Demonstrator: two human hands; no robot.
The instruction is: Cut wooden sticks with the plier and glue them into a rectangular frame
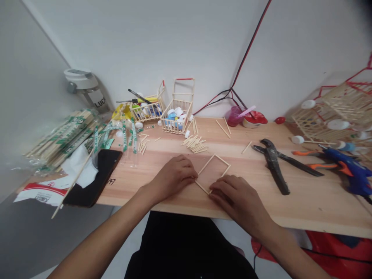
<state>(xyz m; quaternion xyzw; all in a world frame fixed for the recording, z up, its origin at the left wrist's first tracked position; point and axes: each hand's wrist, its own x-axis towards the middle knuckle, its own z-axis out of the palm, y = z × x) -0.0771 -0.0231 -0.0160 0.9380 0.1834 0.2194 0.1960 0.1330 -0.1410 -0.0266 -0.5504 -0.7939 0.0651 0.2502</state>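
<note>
A small square frame of thin wooden sticks lies on the wooden table just in front of me. My left hand pinches its left corner, thumb and fingers together. At the near corner, the fingers of my right hand are closed on the frame's edge. The far corner and the right corner show uncovered. Beyond the frame sits a pile of short cut sticks. A smaller group of stick pieces is to its left.
Black-handled cutters and a blue glue gun lie at right, near stacked stick carts. Two stick-built carts holding small items stand at the back. At left are a phone and wrapped chopsticks.
</note>
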